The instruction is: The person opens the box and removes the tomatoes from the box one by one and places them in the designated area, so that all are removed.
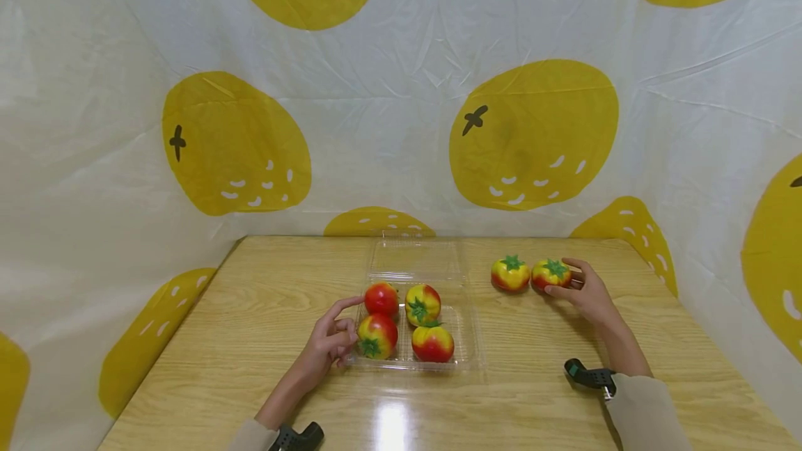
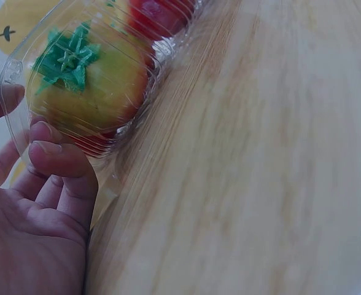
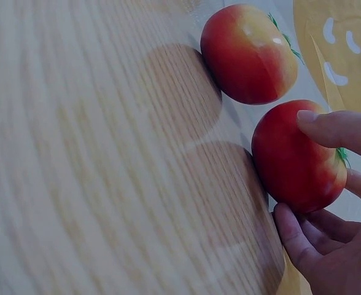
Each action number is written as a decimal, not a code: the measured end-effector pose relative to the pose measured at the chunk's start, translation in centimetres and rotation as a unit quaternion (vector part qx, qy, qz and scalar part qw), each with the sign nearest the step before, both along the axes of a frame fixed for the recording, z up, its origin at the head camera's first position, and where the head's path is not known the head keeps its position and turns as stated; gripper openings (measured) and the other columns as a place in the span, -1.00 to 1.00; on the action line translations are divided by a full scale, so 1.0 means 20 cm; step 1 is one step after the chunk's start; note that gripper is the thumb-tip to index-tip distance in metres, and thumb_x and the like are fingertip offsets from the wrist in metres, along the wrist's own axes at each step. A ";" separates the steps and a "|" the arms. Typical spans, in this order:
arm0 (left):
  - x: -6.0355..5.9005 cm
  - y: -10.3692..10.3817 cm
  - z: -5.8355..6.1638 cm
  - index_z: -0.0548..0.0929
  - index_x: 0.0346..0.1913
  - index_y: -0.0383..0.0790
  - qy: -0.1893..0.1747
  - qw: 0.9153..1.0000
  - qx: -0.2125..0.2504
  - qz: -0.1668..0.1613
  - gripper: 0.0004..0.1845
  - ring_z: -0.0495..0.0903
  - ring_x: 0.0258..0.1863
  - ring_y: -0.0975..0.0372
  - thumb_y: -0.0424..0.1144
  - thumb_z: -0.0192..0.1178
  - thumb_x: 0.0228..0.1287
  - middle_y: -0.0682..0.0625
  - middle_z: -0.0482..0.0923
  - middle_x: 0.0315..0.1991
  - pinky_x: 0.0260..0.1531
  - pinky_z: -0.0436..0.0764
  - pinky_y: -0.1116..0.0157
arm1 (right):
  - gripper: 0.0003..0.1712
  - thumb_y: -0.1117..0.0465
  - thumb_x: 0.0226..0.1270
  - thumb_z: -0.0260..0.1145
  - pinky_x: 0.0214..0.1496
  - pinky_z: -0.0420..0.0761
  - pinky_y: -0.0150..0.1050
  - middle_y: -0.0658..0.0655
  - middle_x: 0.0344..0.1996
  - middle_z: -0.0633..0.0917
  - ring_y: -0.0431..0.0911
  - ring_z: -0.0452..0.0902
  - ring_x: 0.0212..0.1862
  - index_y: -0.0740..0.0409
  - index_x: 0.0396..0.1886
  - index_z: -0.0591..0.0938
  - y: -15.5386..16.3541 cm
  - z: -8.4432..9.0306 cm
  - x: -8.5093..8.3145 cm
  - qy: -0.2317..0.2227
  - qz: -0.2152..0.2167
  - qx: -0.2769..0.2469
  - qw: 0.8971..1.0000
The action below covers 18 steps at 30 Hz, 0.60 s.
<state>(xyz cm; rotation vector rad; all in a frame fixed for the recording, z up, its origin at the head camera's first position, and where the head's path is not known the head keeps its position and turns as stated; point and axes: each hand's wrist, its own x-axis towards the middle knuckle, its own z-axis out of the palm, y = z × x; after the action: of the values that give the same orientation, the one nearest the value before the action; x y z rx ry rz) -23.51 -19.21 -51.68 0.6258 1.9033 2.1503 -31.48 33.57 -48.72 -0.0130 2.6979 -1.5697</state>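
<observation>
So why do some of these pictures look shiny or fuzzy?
Head view: lamp glare on the table, straight edges bowed by the wide lens. Left wrist view: the clear plastic tray hazes the tomato inside. Right wrist view: the near wood is smeared, and shadows lie beside both tomatoes.

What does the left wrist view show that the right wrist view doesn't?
Left wrist only: the left hand with fingertips against the corner of the clear tray, a tomato inside it. Right wrist only: the right hand gripping one loose tomato, a second loose tomato beside it. Both: the wooden table.
</observation>
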 end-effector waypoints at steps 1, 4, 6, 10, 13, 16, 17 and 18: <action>0.00 0.00 0.00 0.17 0.56 -0.32 0.000 1.000 0.001 0.000 -0.32 0.27 -0.67 0.23 -0.46 0.00 0.39 0.09 0.39 -0.44 -0.72 0.40 0.44 | 0.06 0.08 0.43 0.41 0.23 0.48 -0.28 0.60 0.50 0.15 0.45 0.19 0.47 0.35 0.64 -0.02 0.00 0.00 0.00 0.000 -0.001 0.001 1.000; 0.00 0.00 0.00 0.17 0.56 -0.32 0.000 1.000 0.002 -0.001 -0.32 0.28 -0.67 0.24 -0.47 0.00 0.39 0.08 0.39 -0.44 -0.72 0.40 0.44 | 0.06 0.07 0.44 0.39 0.38 0.41 0.10 0.60 0.50 0.13 0.45 0.18 0.47 0.35 0.64 -0.03 -0.01 0.00 0.00 -0.002 -0.002 -0.001 1.000; 0.00 0.00 0.00 0.17 0.56 -0.33 0.000 1.000 0.002 -0.001 -0.32 0.29 -0.66 0.26 -0.47 0.00 0.38 0.08 0.39 -0.44 -0.73 0.39 0.44 | 0.06 0.07 0.44 0.39 0.39 0.40 0.13 0.60 0.50 0.13 0.45 0.18 0.47 0.35 0.64 -0.03 -0.01 0.01 0.01 -0.002 -0.003 -0.003 1.000; 0.00 0.00 0.00 0.17 0.56 -0.32 -0.002 1.000 0.000 0.000 -0.31 0.29 -0.66 0.26 -0.47 0.00 0.38 0.07 0.38 -0.44 -0.73 0.39 0.44 | 0.06 0.07 0.44 0.40 0.18 0.48 -0.39 0.61 0.50 0.13 0.45 0.19 0.47 0.35 0.64 -0.03 -0.01 0.01 0.01 0.000 -0.003 -0.006 1.000; 0.00 0.00 0.00 0.17 0.57 -0.30 -0.005 1.000 -0.002 0.001 -0.32 0.29 -0.65 0.26 -0.46 0.01 0.39 0.09 0.39 -0.44 -0.72 0.39 0.45 | 0.07 0.09 0.43 0.40 -0.06 0.38 -0.67 0.63 0.50 0.13 0.46 0.18 0.48 0.36 0.64 -0.04 -0.01 0.02 0.01 0.002 0.000 -0.015 1.000; 0.00 0.00 0.00 0.17 0.57 -0.30 -0.007 1.000 -0.003 0.003 -0.32 0.30 -0.65 0.25 -0.44 0.01 0.40 0.11 0.40 -0.44 -0.71 0.40 0.45 | 0.08 0.10 0.42 0.41 -0.08 0.37 -0.70 0.64 0.50 0.11 0.47 0.16 0.50 0.35 0.64 -0.05 0.00 0.03 0.01 0.003 0.000 -0.021 1.000; 0.00 0.00 0.00 0.17 0.57 -0.30 -0.007 1.000 -0.004 0.003 -0.33 0.29 -0.65 0.24 -0.44 0.00 0.41 0.11 0.40 -0.44 -0.71 0.40 0.45 | 0.08 0.09 0.42 0.41 -0.05 0.38 -0.67 0.63 0.50 0.11 0.47 0.16 0.50 0.34 0.65 -0.05 0.00 0.03 0.01 0.003 -0.001 -0.018 1.000; 0.00 0.00 0.00 0.17 0.56 -0.30 -0.007 1.000 -0.005 0.004 -0.33 0.29 -0.65 0.24 -0.44 0.00 0.41 0.11 0.40 -0.44 -0.71 0.41 0.45 | 0.08 0.09 0.42 0.41 0.01 0.43 -0.61 0.62 0.51 0.11 0.47 0.16 0.50 0.33 0.65 -0.05 0.00 0.04 0.01 0.003 -0.003 -0.014 1.000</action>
<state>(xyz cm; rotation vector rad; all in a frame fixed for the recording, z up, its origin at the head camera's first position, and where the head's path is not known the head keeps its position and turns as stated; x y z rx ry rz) -23.54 -19.25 -51.66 0.6014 1.9102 2.1434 -31.30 33.54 -48.01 -0.0110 2.6822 -1.6111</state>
